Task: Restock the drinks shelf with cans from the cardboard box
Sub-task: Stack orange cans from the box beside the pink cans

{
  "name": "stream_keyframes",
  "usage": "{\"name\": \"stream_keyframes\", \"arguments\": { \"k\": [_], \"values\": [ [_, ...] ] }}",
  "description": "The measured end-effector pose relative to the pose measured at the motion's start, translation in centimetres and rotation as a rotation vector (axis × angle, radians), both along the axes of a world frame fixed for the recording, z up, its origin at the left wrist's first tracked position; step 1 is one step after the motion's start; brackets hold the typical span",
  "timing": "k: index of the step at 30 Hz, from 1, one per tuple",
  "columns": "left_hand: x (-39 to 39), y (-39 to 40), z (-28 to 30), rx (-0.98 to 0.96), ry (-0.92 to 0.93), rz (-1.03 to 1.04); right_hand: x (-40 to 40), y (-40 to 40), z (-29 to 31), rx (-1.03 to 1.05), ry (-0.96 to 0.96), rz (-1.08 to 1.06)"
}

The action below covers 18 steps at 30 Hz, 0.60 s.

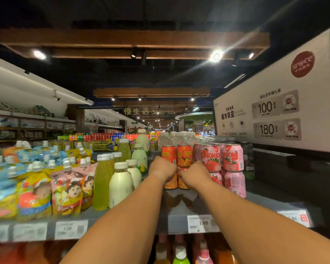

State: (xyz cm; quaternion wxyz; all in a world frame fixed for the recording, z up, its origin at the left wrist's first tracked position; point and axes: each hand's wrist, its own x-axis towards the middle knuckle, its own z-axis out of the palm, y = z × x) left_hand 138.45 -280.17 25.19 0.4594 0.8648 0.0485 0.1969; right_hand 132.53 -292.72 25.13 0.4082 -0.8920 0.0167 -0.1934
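Both hands on the orange cans, mid-frame on the drinks shelf [179, 210].

We see the left hand [163, 169] and right hand [193, 175] side by side at frame centre, knuckles toward us, fingers curled over the lower-tier orange cans [171, 182]; each looks to be grasping a can, tho the fingertips are hidden. A 2nd tier of orange cans [184, 155] is stacked on top, just behind the hands. Pink strawberry cans [232, 158] stand touching them on the right, also 2 high. Left of the hands: pale & green bottles [120, 184], then drink pouches [65, 191] toward lower left. Price tag [198, 223] on the shelf edge, bottom centre. We can't see the cardboard box. White sign [274, 115] at upper right.
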Motion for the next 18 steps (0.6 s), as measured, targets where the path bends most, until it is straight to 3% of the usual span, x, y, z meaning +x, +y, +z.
{"name": "stream_keyframes", "arguments": {
  "k": [10,18],
  "values": [
    [-21.4,-3.8,-4.1,-0.086,-0.134,0.117,-16.9,-4.1,-3.4,-0.009,-0.103,0.155],
    [-35.6,-0.6,-6.5,-0.052,-0.055,0.282,-28.3,-1.9,-5.7,-0.092,0.011,0.31]
  ]
}}
